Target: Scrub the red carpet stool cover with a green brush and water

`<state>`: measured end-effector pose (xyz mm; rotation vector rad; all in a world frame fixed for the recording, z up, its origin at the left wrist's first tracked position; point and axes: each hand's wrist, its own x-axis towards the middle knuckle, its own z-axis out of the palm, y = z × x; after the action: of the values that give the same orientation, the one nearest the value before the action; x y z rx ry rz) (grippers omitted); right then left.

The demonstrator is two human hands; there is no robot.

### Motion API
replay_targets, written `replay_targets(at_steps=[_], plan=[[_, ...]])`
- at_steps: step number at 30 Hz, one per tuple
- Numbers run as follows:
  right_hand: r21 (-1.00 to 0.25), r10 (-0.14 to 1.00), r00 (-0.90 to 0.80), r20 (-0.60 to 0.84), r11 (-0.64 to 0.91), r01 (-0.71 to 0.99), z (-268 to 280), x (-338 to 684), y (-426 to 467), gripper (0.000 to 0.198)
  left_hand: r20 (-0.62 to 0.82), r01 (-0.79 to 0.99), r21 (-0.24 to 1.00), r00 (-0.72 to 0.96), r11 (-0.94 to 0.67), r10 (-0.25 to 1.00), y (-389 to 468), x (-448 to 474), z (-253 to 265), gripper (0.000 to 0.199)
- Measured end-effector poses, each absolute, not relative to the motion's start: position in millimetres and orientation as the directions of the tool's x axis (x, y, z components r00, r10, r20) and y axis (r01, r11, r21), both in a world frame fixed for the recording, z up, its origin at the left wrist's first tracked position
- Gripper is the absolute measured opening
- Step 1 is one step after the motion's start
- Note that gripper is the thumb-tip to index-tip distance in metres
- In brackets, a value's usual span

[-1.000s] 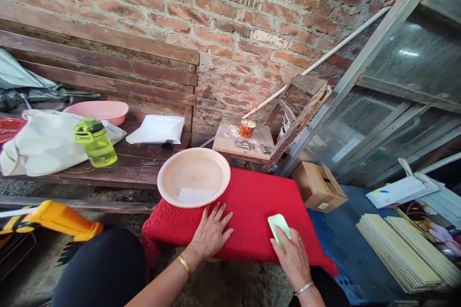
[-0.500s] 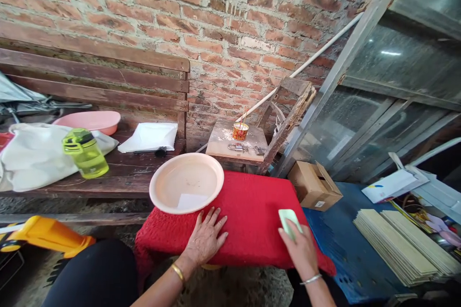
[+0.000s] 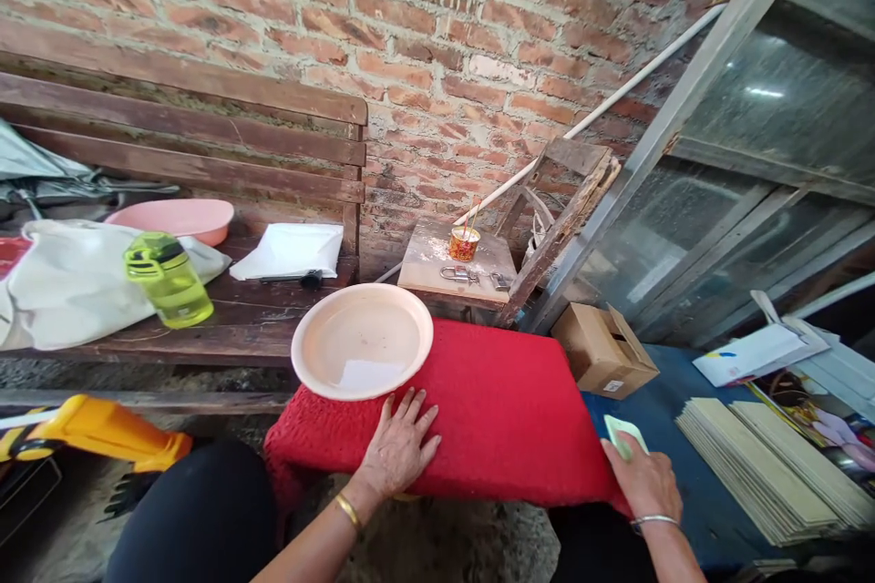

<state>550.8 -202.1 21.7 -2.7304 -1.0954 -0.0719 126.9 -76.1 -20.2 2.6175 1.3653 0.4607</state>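
My left hand [image 3: 403,444] lies flat with spread fingers on the red cloth [image 3: 506,392] that covers a small table. Its fingertips are close to the front rim of a cream basin [image 3: 301,373], in which a white rectangular patch shows. At the table's right edge, my right hand [image 3: 649,478] is closed around a pale green, flat, round-cornered block [image 3: 625,431]. Only the upper part of that block shows past the fingers, and its exact kind is not clear.
On the wooden bench [image 3: 252,323] are a green bottle [image 3: 174,282], a white bag [image 3: 75,282] and a pink basin [image 3: 184,217]. A cardboard box [image 3: 602,351] and stacked pale boards [image 3: 758,469] stand right. Behind, a chair holds an incense cup [image 3: 464,244] and padlocks [image 3: 459,274].
My right hand has moved right with the pale green block, from above the cloth to the table's right edge. My left hand stays flat on the cloth. The view has shifted slightly.
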Motion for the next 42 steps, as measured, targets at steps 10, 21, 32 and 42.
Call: replay_targets(at_steps=[10,21,32,42], plan=[[-0.312,0.947,0.262,0.184,-0.197,0.930,21.6,368.5,-107.3,0.039,0.228,0.773,0.232,0.546,-0.590,0.806,-77.4,124.5,-20.6,0.043],[-0.273,0.774,0.617,0.140,-0.569,0.776,31.0,524.6,-156.0,0.048,0.238,0.765,0.274,0.534,-0.583,0.812,-76.1,125.3,-23.0,0.042],[-0.473,0.815,0.511,0.273,-0.349,0.809,1.5,468.1,-254.0,0.049,0.261,0.772,0.180,0.560,-0.609,0.786,-74.0,122.6,-24.0,0.042],[-0.457,0.746,0.626,0.226,-0.486,0.745,-2.0,499.4,-286.0,0.044,0.250,0.784,0.150,0.559,-0.602,0.791,-73.7,123.5,-22.0,0.040]])
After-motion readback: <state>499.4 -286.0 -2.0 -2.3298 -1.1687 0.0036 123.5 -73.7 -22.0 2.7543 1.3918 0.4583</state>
